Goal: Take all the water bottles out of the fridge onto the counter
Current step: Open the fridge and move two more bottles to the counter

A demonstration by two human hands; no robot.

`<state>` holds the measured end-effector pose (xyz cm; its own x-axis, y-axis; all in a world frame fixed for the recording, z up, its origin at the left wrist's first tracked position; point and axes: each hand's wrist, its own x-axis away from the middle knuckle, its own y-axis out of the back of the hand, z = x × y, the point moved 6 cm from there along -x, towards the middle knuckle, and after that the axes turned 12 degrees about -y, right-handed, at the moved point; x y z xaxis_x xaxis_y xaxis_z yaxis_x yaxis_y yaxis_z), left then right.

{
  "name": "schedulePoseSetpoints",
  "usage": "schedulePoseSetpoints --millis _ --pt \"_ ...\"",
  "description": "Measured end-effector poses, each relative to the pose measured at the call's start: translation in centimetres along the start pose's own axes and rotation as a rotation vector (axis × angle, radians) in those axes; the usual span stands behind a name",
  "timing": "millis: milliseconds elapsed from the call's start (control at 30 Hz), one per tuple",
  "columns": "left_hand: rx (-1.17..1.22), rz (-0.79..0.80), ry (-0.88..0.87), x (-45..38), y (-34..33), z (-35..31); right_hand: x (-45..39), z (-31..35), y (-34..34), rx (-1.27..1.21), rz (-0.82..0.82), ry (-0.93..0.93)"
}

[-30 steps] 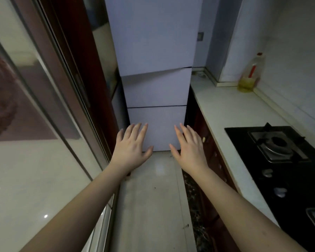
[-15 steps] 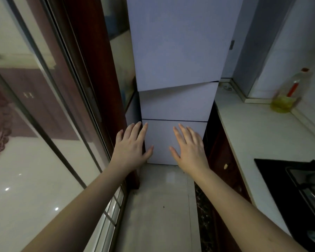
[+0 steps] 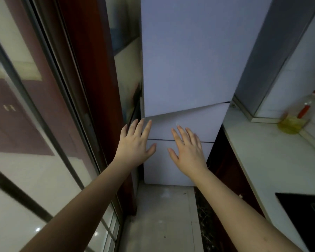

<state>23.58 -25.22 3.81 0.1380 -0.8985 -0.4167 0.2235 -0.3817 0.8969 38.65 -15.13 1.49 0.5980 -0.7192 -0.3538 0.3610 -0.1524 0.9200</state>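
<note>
A tall pale fridge (image 3: 185,57) with three closed doors stands straight ahead, at the end of a narrow floor strip. No water bottles are visible; the fridge's inside is hidden. My left hand (image 3: 135,142) is stretched out in front of the fridge's left edge, fingers straight and spread, holding nothing. My right hand (image 3: 187,148) is beside it in front of the middle and lower doors, also flat and empty. Whether either hand touches the doors I cannot tell. The white counter (image 3: 269,153) runs along the right of the fridge.
A bottle of yellow oil (image 3: 296,117) with a red cap stands at the counter's back corner. A black stove top (image 3: 305,211) sits at the right edge. Glass sliding doors (image 3: 35,124) with a dark wooden frame (image 3: 91,79) line the left side.
The view has moved closer to the fridge and swung left, pushing the counter and stove rightward. Both hands stay outstretched and flat, now higher against the fridge doors.
</note>
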Motion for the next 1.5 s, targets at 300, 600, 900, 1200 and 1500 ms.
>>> schedulePoseSetpoints --millis 300,600,900,1200,1500 --pt "-0.038 -0.029 0.035 -7.1 -2.8 4.8 -7.9 1.7 -2.3 -0.012 -0.017 0.087" --pt "0.443 0.055 0.319 -13.5 -7.3 8.0 -15.2 2.1 -2.8 -0.086 -0.079 0.196" --pt "1.15 -0.092 0.586 -14.1 -10.0 8.8 -17.3 3.0 -3.7 -0.115 -0.039 0.257" --pt "1.175 -0.037 0.452 -11.3 -9.2 7.9 -15.1 5.8 -1.4 -0.214 -0.057 0.31" --pt "1.131 0.125 0.266 -7.3 -7.9 4.4 -9.9 5.6 2.9 -0.1 -0.427 0.258"
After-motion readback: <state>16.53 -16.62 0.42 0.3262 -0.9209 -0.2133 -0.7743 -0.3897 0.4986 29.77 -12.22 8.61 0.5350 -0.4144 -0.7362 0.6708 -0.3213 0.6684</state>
